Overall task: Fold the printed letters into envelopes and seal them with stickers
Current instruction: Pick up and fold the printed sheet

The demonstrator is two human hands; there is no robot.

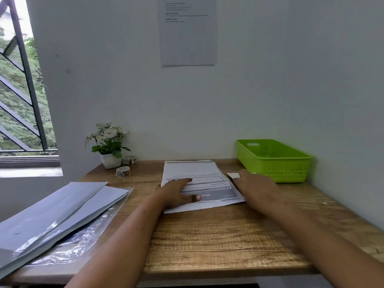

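Note:
A small stack of printed letters (193,173) lies in the middle of the wooden desk, text facing away from me. My left hand (176,193) rests flat on the stack's near left part, fingers spread, thumb on the grey banner. My right hand (252,185) lies at the stack's right edge, fingertips touching a small white piece of paper (233,175). White envelopes (62,206) lie fanned out on a clear plastic sleeve at the left. Two rolls of sticker tape (123,171) sit near the plant.
A green plastic basket (272,161) stands at the back right against the wall. A white pot of artificial flowers (109,146) stands at the back left. A printed sheet (188,32) hangs on the wall. The desk's front edge (207,271) is near me.

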